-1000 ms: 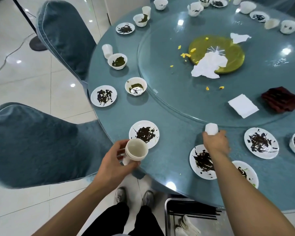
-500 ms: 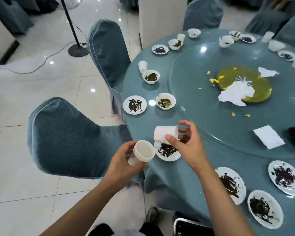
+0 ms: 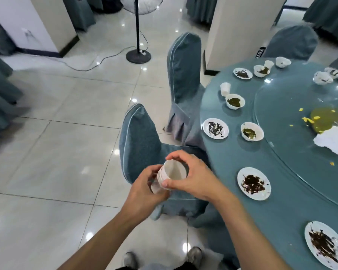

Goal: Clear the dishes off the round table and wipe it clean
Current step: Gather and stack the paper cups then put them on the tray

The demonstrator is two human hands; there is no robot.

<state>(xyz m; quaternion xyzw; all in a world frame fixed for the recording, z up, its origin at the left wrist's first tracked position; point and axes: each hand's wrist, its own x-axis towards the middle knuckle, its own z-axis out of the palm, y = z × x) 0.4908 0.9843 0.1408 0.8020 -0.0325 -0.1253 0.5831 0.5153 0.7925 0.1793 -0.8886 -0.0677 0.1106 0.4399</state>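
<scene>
White paper cups [image 3: 171,175], nested into a short stack, sat between both hands in the lower middle of the frame, out over a blue-covered chair [image 3: 142,145] and off the tabletop [image 3: 281,201]. The left hand [image 3: 144,189] gripped the stack from below, fingers curled round its lower end. The right hand [image 3: 191,177] held the top cup, thumb at the near rim and fingers [image 3: 176,155] arched over the far rim. At the right of the frame the round blue tabletop carried small white plates smeared dark, one [image 3: 253,183] just right of the hands, another [image 3: 215,128] above it. Two white bowls [image 3: 252,131] with green dregs stood further up, with a lone white cup [image 3: 225,89] near them. A fan stand [image 3: 138,53] stood on the tiled floor in the upper middle.
</scene>
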